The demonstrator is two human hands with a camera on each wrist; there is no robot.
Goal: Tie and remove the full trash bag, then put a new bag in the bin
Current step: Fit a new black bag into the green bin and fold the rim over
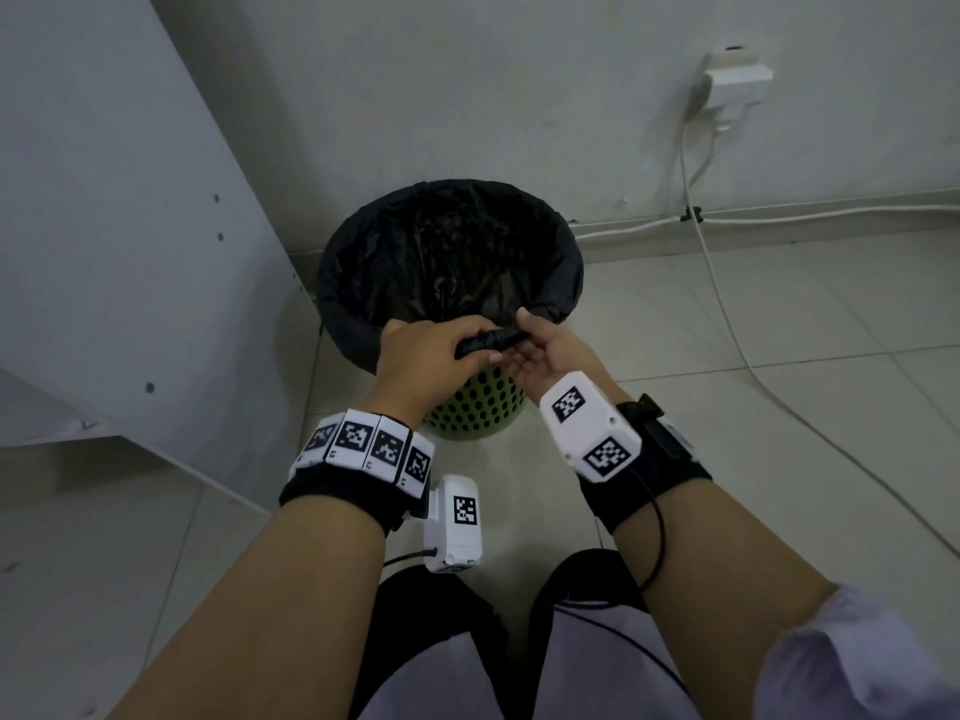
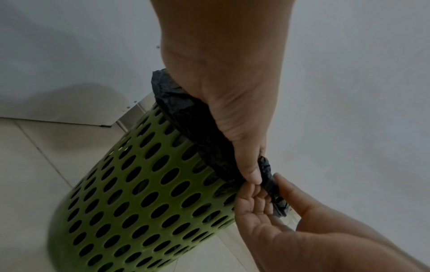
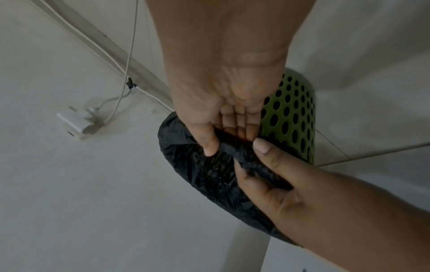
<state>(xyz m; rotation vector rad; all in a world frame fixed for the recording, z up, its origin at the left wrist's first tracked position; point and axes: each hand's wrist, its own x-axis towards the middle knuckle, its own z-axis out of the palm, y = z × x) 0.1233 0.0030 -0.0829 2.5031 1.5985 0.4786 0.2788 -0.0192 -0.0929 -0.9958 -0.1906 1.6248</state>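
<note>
Black plastic lines the green perforated bin, which stands on the floor tiles against the wall; the trash bag is draped over the rim, mouth wide open. At the near edge a stretch of it has been gathered into a twisted rope, presumably the start of a tie. Knuckles up, the left hand has its fingers curled round that twist, while the right hand lies palm up, thumb and fingers pinching the other end.
</note>
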